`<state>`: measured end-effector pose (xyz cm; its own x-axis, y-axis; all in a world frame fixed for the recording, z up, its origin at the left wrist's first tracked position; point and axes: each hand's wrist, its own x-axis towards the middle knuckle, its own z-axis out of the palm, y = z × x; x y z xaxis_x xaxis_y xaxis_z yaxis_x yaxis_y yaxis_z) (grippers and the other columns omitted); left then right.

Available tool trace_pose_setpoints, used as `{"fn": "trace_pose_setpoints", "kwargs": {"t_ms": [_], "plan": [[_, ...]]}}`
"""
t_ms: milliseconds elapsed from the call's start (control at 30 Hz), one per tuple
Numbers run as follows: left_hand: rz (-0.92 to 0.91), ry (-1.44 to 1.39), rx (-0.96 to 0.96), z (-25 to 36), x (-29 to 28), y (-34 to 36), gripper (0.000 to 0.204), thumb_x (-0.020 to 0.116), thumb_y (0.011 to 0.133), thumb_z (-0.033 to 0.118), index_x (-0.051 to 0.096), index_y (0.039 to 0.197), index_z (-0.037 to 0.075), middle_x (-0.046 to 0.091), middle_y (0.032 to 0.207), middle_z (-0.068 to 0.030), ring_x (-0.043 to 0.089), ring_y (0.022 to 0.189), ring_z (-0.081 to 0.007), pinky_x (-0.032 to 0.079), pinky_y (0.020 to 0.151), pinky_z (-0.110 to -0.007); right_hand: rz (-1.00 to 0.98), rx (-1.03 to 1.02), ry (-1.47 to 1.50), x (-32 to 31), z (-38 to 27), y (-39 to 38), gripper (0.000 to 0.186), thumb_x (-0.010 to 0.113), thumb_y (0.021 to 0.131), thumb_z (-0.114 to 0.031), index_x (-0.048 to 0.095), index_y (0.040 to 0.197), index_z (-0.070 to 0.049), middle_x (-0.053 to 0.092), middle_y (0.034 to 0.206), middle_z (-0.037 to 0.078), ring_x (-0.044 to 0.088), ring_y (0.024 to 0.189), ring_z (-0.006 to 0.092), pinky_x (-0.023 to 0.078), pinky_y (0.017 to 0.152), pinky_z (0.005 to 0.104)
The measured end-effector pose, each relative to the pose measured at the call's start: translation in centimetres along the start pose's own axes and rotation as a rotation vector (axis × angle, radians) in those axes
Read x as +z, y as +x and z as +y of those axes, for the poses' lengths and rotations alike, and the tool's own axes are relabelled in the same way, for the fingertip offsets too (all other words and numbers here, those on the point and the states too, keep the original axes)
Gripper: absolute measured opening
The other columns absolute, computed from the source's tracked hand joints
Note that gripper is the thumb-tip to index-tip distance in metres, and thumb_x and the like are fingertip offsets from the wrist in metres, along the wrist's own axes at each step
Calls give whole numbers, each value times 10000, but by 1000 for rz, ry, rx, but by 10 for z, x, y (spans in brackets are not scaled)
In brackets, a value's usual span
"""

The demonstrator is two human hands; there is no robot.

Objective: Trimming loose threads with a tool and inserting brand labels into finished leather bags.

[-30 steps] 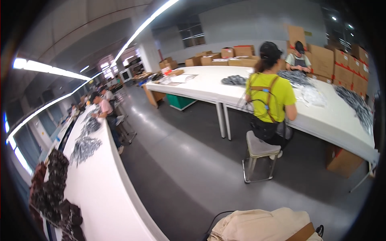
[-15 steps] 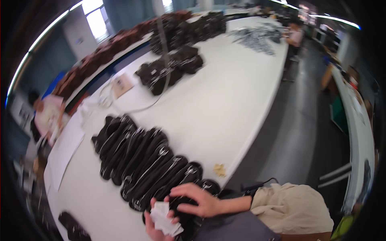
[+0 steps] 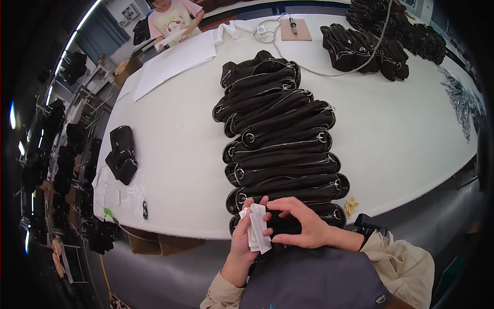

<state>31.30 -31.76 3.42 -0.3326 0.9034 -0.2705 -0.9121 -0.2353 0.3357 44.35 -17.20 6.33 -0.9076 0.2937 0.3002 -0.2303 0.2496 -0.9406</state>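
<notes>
My left hand (image 3: 240, 243) is closed around a small stack of narrow white paper slips (image 3: 259, 229), slightly fanned. Beside it, my right hand (image 3: 307, 225) has its fingers curved and apart, the tips close to the slips' right side; nothing shows in its grasp. Both hands are at the near end of a long row of black zippered bags (image 3: 285, 140), which lie packed against one another with silver zips and metal rings showing. My hands partly cover the nearest bags.
The bags lie on a white table (image 3: 175, 154). At left are a folded black bag (image 3: 122, 154) and a clear plastic sheet (image 3: 133, 191); small yellow pieces (image 3: 351, 207) sit near the right edge. A cable (image 3: 319, 73) crosses the far side, near more black bags (image 3: 363, 50). Across the table stands a person (image 3: 175, 23).
My view has swung left, so the bag row now runs straight away from me. The slips stay in my left hand, with my right hand still open beside them.
</notes>
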Motion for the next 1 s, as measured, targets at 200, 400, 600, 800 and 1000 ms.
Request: {"fn": "trace_pose_setpoints", "kwargs": {"t_ms": [200, 400, 600, 800, 1000], "plan": [[99, 164, 20, -10, 18, -6, 433, 483, 980, 244, 329, 1380, 184, 509, 1185, -31, 540, 877, -114, 468, 636, -261, -145, -76, -386, 21, -2, 2, 1008, 771, 698, -488, 264, 1451, -50, 261, 1461, 209, 208, 1388, 404, 229, 1101, 522], [-26, 538, -126, -4, 19, -8, 878, 573, 919, 89, -65, 1506, 231, 306, 1470, -99, 532, 956, -137, 525, 706, -273, -134, -54, -456, 28, 8, -12, 1068, 806, 675, -449, 219, 1452, -8, 387, 1411, 178, 398, 1287, 330, 225, 1103, 528], [12, 524, -236, -4, 14, -16, 852, 552, 938, 129, -71, 1499, 281, 323, 1444, -89, 533, 895, -142, 508, 580, -256, -261, 90, -481, 30, -5, -10, 1183, 794, 626, -538, 152, 1463, -1, 389, 1404, 195, 427, 1253, 336, 201, 1111, 513], [14, 418, -191, -8, 6, -14, 724, 428, 983, 446, -35, 1507, 256, 421, 1356, -90, 546, 827, -128, 492, 546, -248, -143, -84, -631, 47, -8, -12, 1100, 807, 611, -487, 266, 1416, 32, 485, 1264, 178, 478, 1190, 328, 263, 1095, 502], [-69, 514, -201, 9, 17, -21, 722, 323, 964, 576, 78, 1509, 171, 364, 1424, -125, 462, 1224, -202, 431, 982, -382, 121, -88, -622, 35, -19, -4, 974, 802, 577, -227, 327, 1382, 47, 479, 1297, 190, 474, 1191, 351, 351, 1062, 478]]}}
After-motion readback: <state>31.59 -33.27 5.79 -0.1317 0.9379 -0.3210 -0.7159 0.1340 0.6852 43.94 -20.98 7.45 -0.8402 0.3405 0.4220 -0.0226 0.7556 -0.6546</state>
